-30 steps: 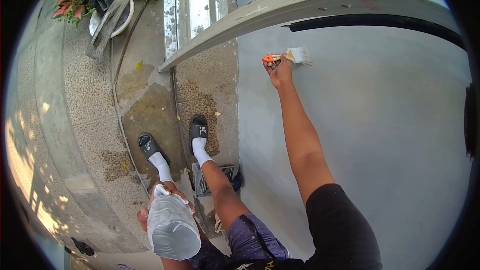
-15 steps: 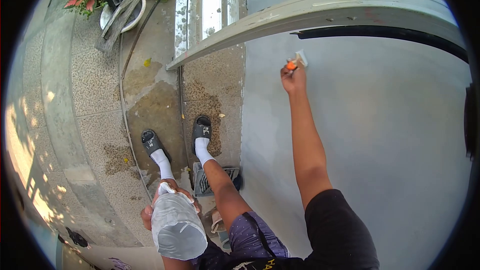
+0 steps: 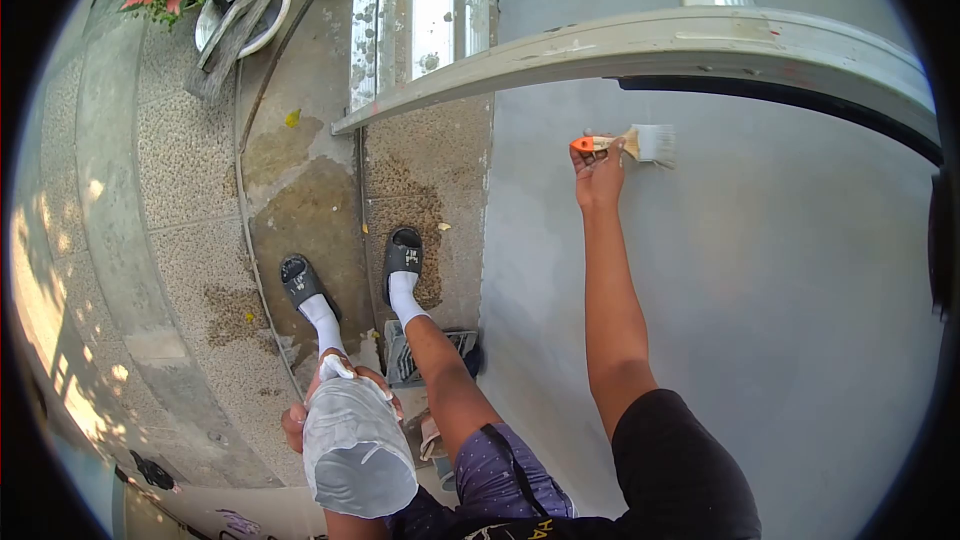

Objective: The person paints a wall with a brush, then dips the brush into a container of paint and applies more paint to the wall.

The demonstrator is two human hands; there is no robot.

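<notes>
Right hand: grip closed around paintbrush, bristles against grey wall.
Left hand: grip wrapped around paint container.
Progress: visible wall looks evenly grey; remaining area unclear.

The right hand has drifted right and a little lower on the grey wall. The brush has turned: half a second ago it pointed nearly end-on, bristles barely showing; now it lies sideways with the bristles to the right, seemingly touching the wall.
</notes>
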